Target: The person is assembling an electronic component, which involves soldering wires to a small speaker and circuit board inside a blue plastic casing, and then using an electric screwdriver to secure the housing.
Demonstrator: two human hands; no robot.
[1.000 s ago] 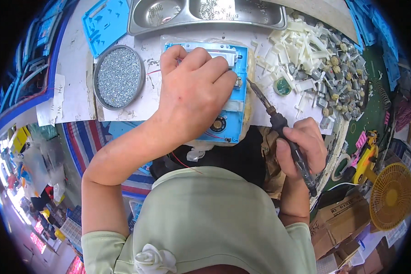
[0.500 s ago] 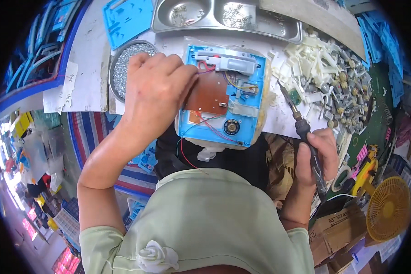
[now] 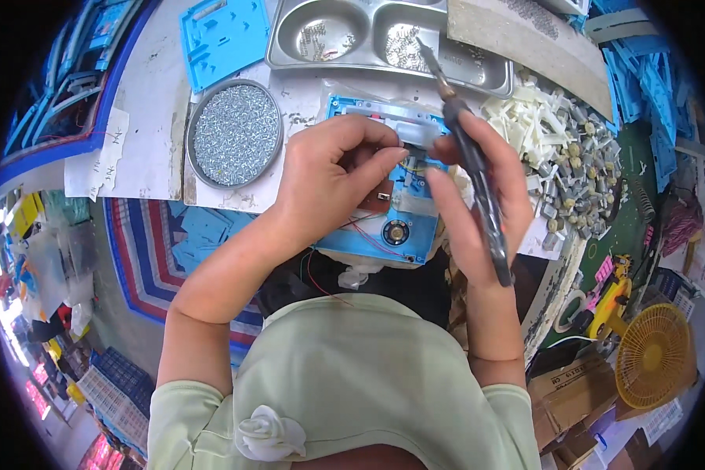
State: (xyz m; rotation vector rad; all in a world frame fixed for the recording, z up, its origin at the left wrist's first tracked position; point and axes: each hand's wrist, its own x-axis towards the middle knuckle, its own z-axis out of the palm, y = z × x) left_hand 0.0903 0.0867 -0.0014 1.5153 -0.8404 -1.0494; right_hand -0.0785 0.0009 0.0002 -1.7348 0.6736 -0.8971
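My right hand (image 3: 486, 196) grips a soldering iron (image 3: 478, 168) by its dark handle, its metal tip pointing up and away over the steel tray. That hand's thumb and fingertips reach to the right side of a blue plastic case (image 3: 415, 235). My left hand (image 3: 329, 172) is over the case's left part, thumb and index finger pinched close to the white-grey part at its top; whatever they hold is too small to make out. Inside the case are a brown circuit board (image 3: 377, 197), mostly covered by my left hand, a round speaker (image 3: 396, 232) and thin wires.
A round dish of screws (image 3: 236, 135) stands left of the case. Behind is a steel compartment tray (image 3: 352, 63) with small metal parts. White plastic pieces (image 3: 529, 129) and small motors (image 3: 576, 172) lie piled at right. A blue panel (image 3: 223, 43) lies far left; a yellow fan (image 3: 654, 356) is lower right.
My right hand has brought the soldering iron left and up, from beside the case to over its right side. My left hand has moved right, from the board's left edge to a pinch over the case.
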